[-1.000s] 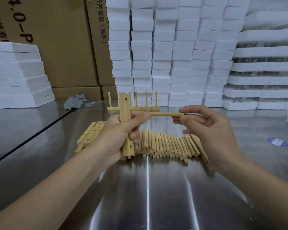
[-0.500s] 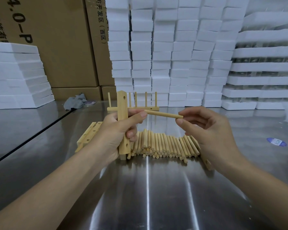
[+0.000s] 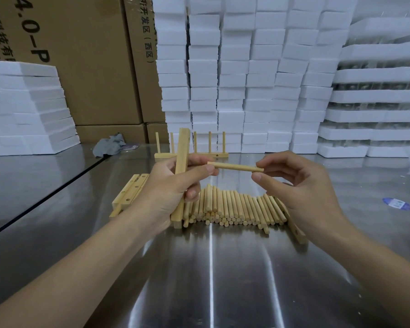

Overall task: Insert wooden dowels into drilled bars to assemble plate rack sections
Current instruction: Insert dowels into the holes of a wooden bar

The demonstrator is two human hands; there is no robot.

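Dowel (image 3: 235, 166) light, stiff, smooth; right hand (image 3: 301, 185) pinches its right end, above bench (image 3: 223, 280) centre. Left hand (image 3: 173, 188) grips upright bar (image 3: 182, 162). Best held near the end.

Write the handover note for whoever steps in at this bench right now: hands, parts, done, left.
Left hand grips a wooden bar upright, no dowels visible in it.
Right hand pinches one dowel about level, its tip by the left thumb, short of the bar.
Loose dowels lie piled on the steel table; spare drilled bars lie left of the pile, another drilled bar at its right.
Done: one rack section with upright dowels stands behind.
Left: seat this dowel, then fill the bar.
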